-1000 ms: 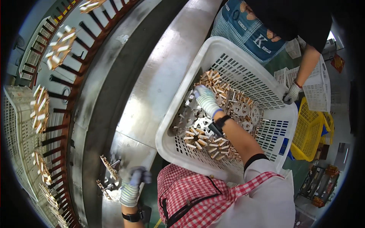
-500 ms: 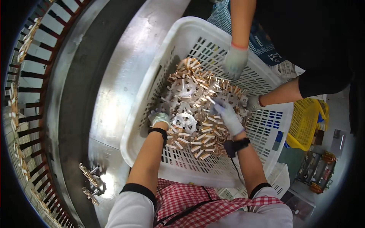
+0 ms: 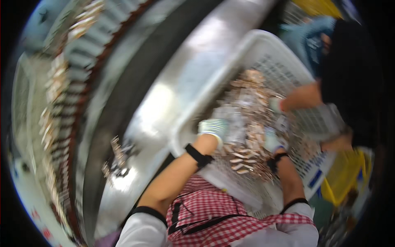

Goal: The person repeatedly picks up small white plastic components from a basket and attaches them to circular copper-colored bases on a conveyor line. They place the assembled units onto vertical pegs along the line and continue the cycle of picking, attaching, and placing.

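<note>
Broadly, the steel work surface (image 3: pixel 164 107) runs from the lower left to the upper right of the head view, and the white plastic basket (image 3: pixel 263 49) sits at its right edge, long axis following the same diagonal. Inside the basket, a heap of small copper-and-silver metal parts (image 3: pixel 247 123) lies from the far corner down toward the near wall, so its long axis also follows that diagonal. The frame is motion-blurred, so single parts cannot be told apart.

The left hand (image 3: pixel 212 127), gloved, rests at the basket's left wall on the near-left flank of the heap, fingers pointing into it. The right hand (image 3: pixel 273 142), also gloved, sits on the near-right flank, close to the basket's middle. The heap therefore lies between and just ahead of both hands, neither clearly nearer. Whether either hand is clasped on a part or merely pressed flat cannot be told from this view.

A co-worker's gloved hand (image 3: pixel 276 105) reaches into the heap from the far right side. A smaller cluster of parts (image 3: pixel 119 158) lies apart on the steel surface, well left of the basket.
</note>
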Demonstrator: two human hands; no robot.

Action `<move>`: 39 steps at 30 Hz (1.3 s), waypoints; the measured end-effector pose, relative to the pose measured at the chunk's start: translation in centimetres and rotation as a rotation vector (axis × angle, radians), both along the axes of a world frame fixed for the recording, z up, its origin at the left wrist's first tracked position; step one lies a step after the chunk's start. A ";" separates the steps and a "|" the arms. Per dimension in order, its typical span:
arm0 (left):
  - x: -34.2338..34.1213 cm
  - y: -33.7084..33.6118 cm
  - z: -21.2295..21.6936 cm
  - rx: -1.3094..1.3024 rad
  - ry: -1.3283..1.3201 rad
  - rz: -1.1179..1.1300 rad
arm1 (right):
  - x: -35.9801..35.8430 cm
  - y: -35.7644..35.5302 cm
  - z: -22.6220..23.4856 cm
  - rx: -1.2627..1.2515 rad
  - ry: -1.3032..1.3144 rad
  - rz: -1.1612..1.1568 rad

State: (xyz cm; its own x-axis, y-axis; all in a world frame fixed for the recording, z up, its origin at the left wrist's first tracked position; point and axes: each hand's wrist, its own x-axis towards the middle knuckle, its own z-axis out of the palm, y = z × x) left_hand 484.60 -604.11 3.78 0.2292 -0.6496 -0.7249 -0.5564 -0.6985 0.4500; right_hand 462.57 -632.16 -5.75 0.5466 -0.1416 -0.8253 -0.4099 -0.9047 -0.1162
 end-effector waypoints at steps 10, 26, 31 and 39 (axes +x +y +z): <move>-12.4 31.9 14.1 -0.502 -0.452 0.093 | -8.9 -3.2 6.9 -0.080 -0.688 -0.289; -37.4 74.7 -8.2 1.180 -0.002 -3.210 | 3.6 67.7 17.3 1.008 0.098 -0.056; -39.8 82.2 -12.9 1.066 0.154 -3.186 | -0.9 88.2 7.3 0.986 -0.135 -0.188; -43.3 84.6 -14.2 0.879 0.422 -2.822 | -2.3 102.3 4.4 0.860 -0.458 0.028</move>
State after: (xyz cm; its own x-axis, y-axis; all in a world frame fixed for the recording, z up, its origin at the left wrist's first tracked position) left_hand 441.25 -519.51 -10.38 0.0489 0.8269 -0.5602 0.0541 0.5579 0.8281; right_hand 460.31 -529.81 -1.35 0.8345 0.4279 -0.3472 -0.1397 -0.4451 -0.8845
